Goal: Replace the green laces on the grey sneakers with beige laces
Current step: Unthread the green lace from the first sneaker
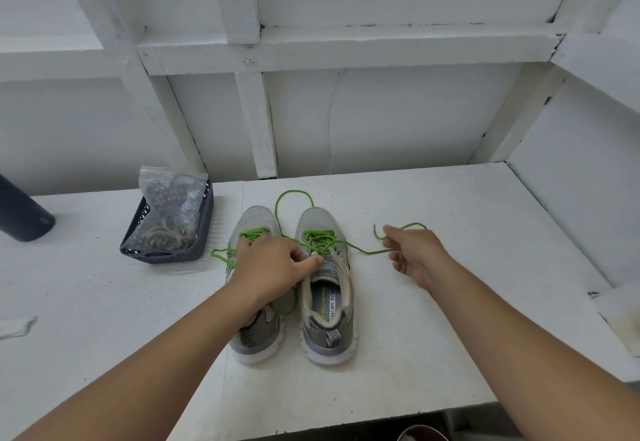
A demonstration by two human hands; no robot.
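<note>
You're unlacing: left hand (pixel 273 262) pins the right grey mesh sneaker (pixel 323 288), right hand (pixel 412 253) pinches its green cord lace (pixel 367 250); next, pull it free of the eyelets.

Bare table (pixel 450 319) is seen at 3 o'clock of the sneakers (pixel 292 284), up to the side wall (pixel 571 198). At 9 o'clock more bare top is left, bounded by a basket (pixel 166 229) at 10 o'clock and a dark cylinder (pixel 24 212) beyond it. The strip at 12 o'clock is crossed by a green lace (pixel 294 198) loop. Another lace strand is stretched toward 3 o'clock.
</note>
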